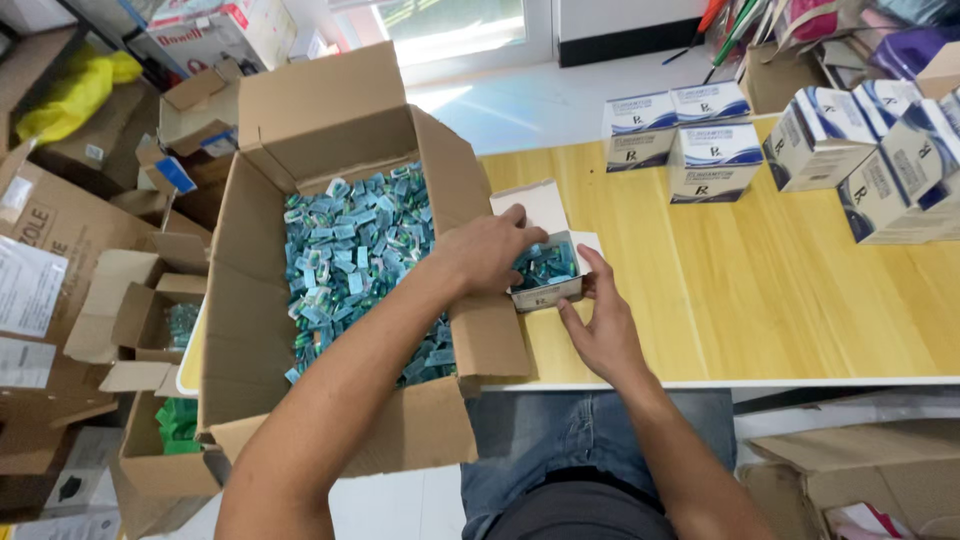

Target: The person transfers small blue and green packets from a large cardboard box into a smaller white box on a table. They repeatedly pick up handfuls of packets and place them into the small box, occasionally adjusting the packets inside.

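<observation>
- The left hand (487, 255) reaches across from the big carton and lies on top of the small white cardboard box (545, 290), fingers curled down over the blue-green packets (545, 265) inside it; whether it pinches a packet I cannot tell.
- The right hand (603, 330) steadies the same small box from the near right side, fingers spread and pressed against its wall, holding the box rather than gripping any packet.
- The small white box sits on the yellow wooden table (760, 300), between the two hands, its lid flap (530, 205) standing open beyond the left hand's knuckles.
- To the left of the left hand, the large brown cardboard carton (340, 120) stands open with its flaps out, heaped with loose blue-green packets (350, 260) of the same kind.
- Well beyond the right hand, toward the far side of the table, stand several closed white-and-blue boxes (715, 150), with more (880, 150) farther to the right.
- To do this well, in my judgement, the right hand should keep the box from sliding while the left presses the packets flat and level, so none stands above the rim and the flap can close cleanly.
- Packets caught under the flap or poking over the edge would likely bend or spill.
</observation>
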